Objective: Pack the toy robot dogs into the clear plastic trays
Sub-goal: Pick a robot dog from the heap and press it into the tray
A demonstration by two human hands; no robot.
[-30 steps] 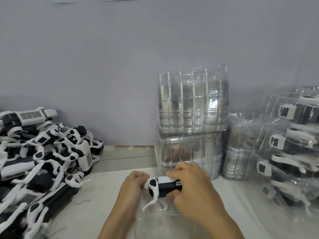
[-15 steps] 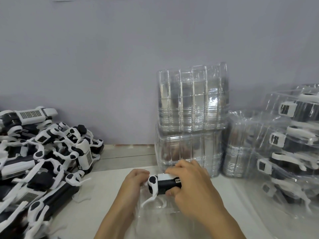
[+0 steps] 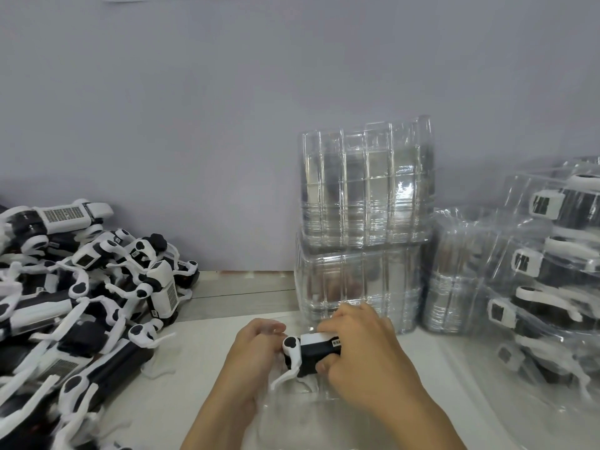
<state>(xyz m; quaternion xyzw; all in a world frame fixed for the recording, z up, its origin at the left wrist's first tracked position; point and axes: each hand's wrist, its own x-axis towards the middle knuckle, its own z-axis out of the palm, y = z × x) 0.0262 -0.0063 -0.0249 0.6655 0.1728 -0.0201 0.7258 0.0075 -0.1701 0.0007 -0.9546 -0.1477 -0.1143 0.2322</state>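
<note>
A black and white toy robot dog (image 3: 308, 354) is held low over a clear plastic tray (image 3: 302, 414) at the front middle of the table. My right hand (image 3: 363, 355) grips the dog's body from above and from the right, fingers curled over its top. My left hand (image 3: 253, 355) is curled at the dog's left end, by the tray's edge; what its fingertips hold is hidden. One white leg of the dog points down into the tray.
A heap of loose toy dogs (image 3: 74, 306) fills the left side. Two stacks of empty clear trays (image 3: 363, 222) stand behind my hands against the grey wall, a third stack (image 3: 454, 274) beside them. Packed trays with dogs (image 3: 552, 287) pile up at the right.
Both hands and the dog have barely shifted; the dog sits slightly lower over the tray. The view has dipped a little.
</note>
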